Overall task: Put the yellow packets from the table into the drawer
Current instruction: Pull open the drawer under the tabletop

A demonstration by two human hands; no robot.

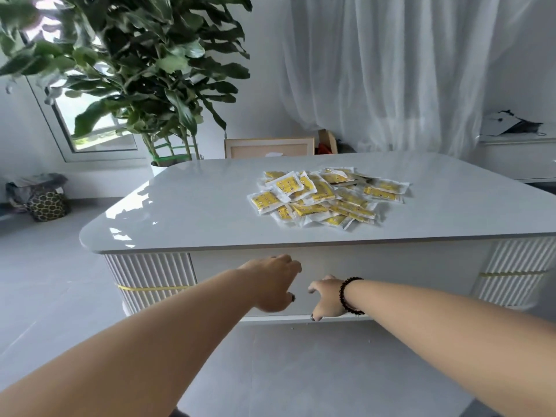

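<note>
yellow packets [328,197], glossy grey table [192,212], black bead bracelet [349,296], green plant [144,70]

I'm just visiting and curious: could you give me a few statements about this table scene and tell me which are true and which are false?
1. The yellow packets lie in a heap on the table. True.
2. The left hand holds a packet. False: it reaches to the drawer front below the tabletop and holds no packet.
3. The right hand has a dark bead bracelet at its wrist. True.
4. The drawer is pulled fully out. False: its front looks flush with the table's body.
5. A leafy plant stands behind the table. True.
</note>
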